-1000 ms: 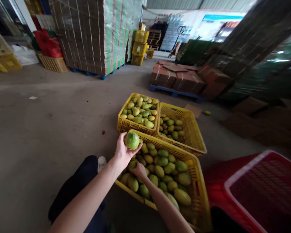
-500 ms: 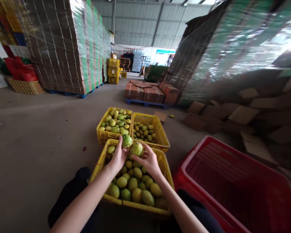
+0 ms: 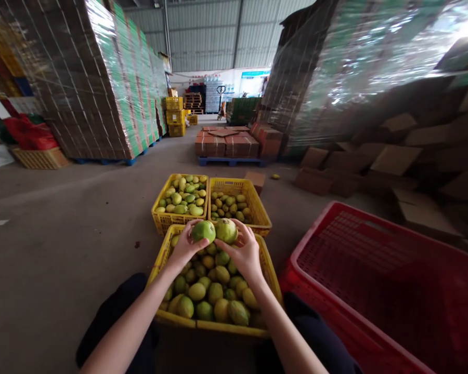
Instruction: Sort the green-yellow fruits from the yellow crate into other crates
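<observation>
Gripping a green fruit [image 3: 203, 232] in the left hand [image 3: 184, 244], curling partway round it from the left and below. Gripping a paler, yellowish-green fruit [image 3: 226, 230] in the right hand [image 3: 246, 252], likewise part-closing round it from the right and below. Clamping on one fruit per hand, both raised in front of the body. Presenting the two side by side, nearly meeting; not making out for certain any contact between them. Hovering over the front yellow crate [image 3: 218, 326], above many loose green and yellow fruits [image 3: 215, 293]. Noting beyond it, side by side, a fuller rear left crate [image 3: 167, 222] and a less filled rear right crate [image 3: 255, 202]. Noting a red basket [image 3: 335, 234] to the right.
</observation>
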`<state>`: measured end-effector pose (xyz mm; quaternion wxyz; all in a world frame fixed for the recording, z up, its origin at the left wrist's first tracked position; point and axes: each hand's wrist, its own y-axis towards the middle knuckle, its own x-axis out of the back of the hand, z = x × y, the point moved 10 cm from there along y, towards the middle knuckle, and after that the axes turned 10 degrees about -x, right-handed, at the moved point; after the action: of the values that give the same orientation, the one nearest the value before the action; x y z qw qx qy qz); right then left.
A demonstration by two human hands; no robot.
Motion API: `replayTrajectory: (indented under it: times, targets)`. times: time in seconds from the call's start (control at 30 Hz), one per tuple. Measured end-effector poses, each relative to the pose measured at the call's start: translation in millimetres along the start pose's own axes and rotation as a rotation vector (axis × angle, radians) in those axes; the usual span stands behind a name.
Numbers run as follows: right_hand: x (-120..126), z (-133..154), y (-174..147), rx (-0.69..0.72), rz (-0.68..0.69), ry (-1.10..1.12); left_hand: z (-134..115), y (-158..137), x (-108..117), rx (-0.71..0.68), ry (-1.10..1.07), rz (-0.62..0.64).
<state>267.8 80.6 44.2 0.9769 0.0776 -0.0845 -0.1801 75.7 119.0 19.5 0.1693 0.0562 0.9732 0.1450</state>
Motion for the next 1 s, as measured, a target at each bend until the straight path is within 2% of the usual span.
replayTrajectory:
  times: [0.13,0.33,0.57,0.67,0.73,0.9,1.0]
  targets:
    - [7,12,-4,0.091,-0.039,-0.101,0,1,-6,-0.002,0.083,0.132]
    - [14,27,-12,0.229,-0.108,-0.211,-5,-1,-7,-0.113,0.045,0.059]
    - [22,40,-20,0.351,-0.167,-0.250,-16,4,-19,-0.227,0.056,0.115]
    - [26,41,-21,0.327,-0.160,-0.255,-20,4,-15,-0.247,0.151,0.076]
    - [29,40,-22,0.303,-0.147,-0.248,-18,5,-14,-0.209,0.155,0.068]
    - [41,19,-19,0.160,-0.090,-0.114,-7,7,-18,-0.064,-0.022,0.073]
    - [41,3,-14,0.022,0.017,0.062,1,7,-20,0.020,-0.090,0.092]
